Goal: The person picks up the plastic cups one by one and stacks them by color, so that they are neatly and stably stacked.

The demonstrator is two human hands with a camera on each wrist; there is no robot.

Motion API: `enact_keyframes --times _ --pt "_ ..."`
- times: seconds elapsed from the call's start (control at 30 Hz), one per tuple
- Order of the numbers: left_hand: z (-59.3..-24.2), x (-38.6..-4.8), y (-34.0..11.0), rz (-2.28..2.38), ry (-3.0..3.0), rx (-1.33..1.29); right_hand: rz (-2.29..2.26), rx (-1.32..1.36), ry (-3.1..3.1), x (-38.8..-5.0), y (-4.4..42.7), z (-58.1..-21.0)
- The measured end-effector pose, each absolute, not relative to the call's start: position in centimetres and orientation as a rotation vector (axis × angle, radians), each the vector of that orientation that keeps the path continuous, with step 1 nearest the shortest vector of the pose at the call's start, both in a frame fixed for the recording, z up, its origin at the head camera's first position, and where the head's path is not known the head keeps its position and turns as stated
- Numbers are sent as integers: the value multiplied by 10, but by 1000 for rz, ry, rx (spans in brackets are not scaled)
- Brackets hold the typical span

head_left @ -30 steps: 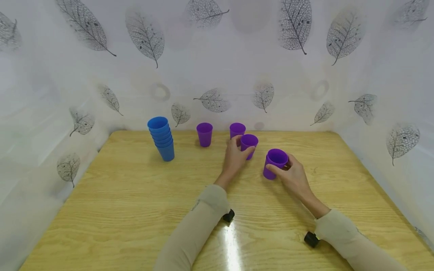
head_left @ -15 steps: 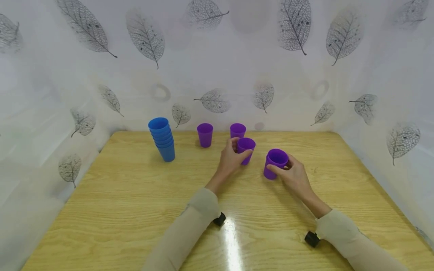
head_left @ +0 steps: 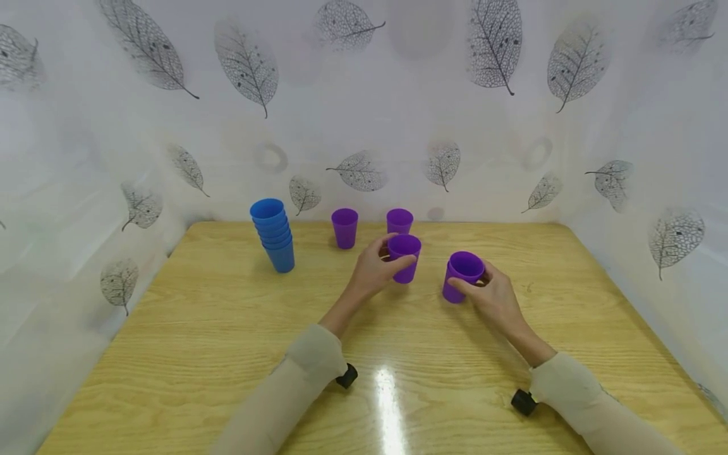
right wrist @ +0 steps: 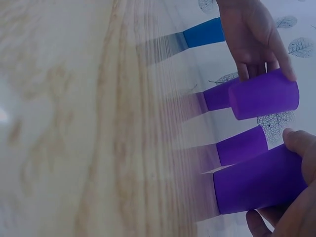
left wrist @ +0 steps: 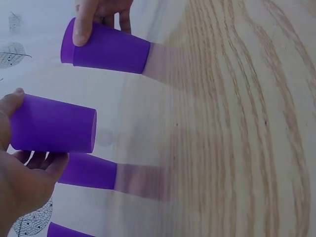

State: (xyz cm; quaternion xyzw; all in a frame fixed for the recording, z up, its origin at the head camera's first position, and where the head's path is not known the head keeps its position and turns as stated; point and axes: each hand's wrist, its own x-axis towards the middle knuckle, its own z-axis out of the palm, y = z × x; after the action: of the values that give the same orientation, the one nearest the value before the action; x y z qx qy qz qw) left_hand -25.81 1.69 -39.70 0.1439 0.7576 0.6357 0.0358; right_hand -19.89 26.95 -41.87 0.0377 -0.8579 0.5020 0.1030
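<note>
The left hand [head_left: 372, 270] is holding one purple cup [head_left: 406, 273] aloft while the right hand [head_left: 497, 298] is gripping seemingly nested cups [head_left: 462, 274].

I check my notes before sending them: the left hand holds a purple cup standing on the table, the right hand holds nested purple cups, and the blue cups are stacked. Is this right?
No: the purple cup in the left hand is held above the table, as the right wrist view shows. The right hand holds nested purple cups, and the blue cups are stacked.
</note>
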Motion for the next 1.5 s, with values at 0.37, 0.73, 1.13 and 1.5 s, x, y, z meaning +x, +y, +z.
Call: enact_keyframes --times 0.37,0.73,1.13,1.5 --pt "-378 -252 10 2026 2219 490 1461 110 -2535 -201 271 -421" --pt "-368 -249 31 2096 2121 509 1474 121 -2519 -201 270 -420" --pt "-357 -244 59 2283 2086 510 1483 147 -2528 -200 271 -419" --pt "-358 -239 81 2444 1909 543 1481 140 -2535 -200 272 -418"
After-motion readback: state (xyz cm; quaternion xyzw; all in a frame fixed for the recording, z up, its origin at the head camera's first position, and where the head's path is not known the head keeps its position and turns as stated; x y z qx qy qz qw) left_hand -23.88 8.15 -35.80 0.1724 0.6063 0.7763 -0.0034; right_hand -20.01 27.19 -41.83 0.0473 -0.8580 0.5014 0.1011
